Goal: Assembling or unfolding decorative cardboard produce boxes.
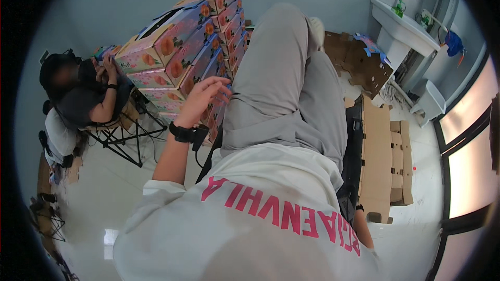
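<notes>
My left hand (204, 99) is raised beside my left thigh, with nothing in it and its fingers loosely bent and a little apart. A black band with a small black device (188, 133) is strapped on that wrist, and a dark cable hangs from it. Closest to this hand are my grey trousers (271, 83) and a stack of pink and blue fruit cartons (177, 57). On the other side my right forearm (363, 231) hangs down next to the black seat (353, 161). A dark band (359, 207) shows at its wrist; the fingers of my right hand are hidden.
A person (94, 88) sits on a black folding chair (121, 143) to the left, hands raised near the cartons. Flat brown cardboard (376, 156) lies to my right. Beyond stand a large open cardboard box (354, 62), a white sink (401, 23) and a white stool (431, 101).
</notes>
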`<state>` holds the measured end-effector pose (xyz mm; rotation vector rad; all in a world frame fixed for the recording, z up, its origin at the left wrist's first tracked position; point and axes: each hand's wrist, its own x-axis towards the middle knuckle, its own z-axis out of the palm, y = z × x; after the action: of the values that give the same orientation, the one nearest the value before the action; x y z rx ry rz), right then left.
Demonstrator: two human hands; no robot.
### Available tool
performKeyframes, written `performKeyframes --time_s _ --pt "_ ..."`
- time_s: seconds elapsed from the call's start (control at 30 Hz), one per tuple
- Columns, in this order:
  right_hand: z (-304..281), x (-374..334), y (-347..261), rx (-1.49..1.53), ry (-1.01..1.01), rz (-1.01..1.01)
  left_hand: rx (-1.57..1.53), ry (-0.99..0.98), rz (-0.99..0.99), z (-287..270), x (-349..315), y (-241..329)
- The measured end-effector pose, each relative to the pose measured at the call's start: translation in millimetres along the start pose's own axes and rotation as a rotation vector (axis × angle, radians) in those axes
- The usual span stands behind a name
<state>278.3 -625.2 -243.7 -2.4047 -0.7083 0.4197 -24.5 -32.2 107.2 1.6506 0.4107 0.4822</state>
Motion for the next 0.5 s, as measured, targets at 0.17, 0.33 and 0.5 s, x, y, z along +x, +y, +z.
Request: performKeyframes --time_s 0.17,0.33,0.5 --pt "-3 -8 6 0.023 -0.017 0.043 0.071 0.052 0.082 -2 -10 16" --pt "-6 -13 11 0.047 -0.023 0.076 0.174 0.054 0.187 -3 -3 17" --pt "-8 -17 19 0.103 -0.028 0.095 0.498 0.432 0.437 -61 22 64"
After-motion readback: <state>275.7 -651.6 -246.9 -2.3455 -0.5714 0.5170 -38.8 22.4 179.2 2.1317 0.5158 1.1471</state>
